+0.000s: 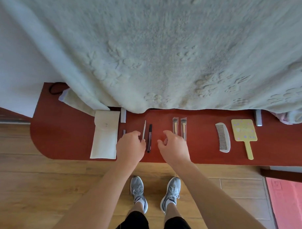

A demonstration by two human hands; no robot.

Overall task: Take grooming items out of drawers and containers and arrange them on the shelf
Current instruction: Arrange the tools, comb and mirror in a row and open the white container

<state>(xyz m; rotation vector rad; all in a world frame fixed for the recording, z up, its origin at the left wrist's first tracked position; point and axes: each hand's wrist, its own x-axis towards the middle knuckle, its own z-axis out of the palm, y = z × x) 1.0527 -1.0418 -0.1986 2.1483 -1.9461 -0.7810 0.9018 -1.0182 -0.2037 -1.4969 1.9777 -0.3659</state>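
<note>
Fleece comes first: a pale grey-green embossed fleece blanket [149, 45] hangs over the far edge of the red-brown wooden shelf [60, 137]. Every item below lies on that shelf in one row from left to right.

1. A cream fabric pouch with a snap [105, 138] lies toward the left end and reaches to the near edge.
2. My left hand [130, 144] is just right of the pouch with its fingers curled. Its fingertips pinch the near end of item 8.
3. My right hand [173, 146] hovers mid-shelf, fingers loosely bent and spread, holding nothing.
4. A yellow paddle-shaped hand mirror [243, 133] lies toward the right end.
5. A grey plastic comb [223, 137] lies just left of the mirror.
6. Two tan-handled makeup brushes in clear sleeves [175, 125] lie side by side near the far edge, partly behind my right hand.
7. A dark pen-shaped cosmetic stick [149, 138] lies between my hands.
8. A thin white stick tool [144, 130] lies just left of the dark stick and parallel to it.
9. A small dark item [124, 132] shows beside the pouch; I cannot tell what it is.

Step in hand, as I judge it: aligning the white tool in the row. The next move calls for releasing it parallel to its neighbour without nudging the dark stick, then reaching for the next item.
</note>
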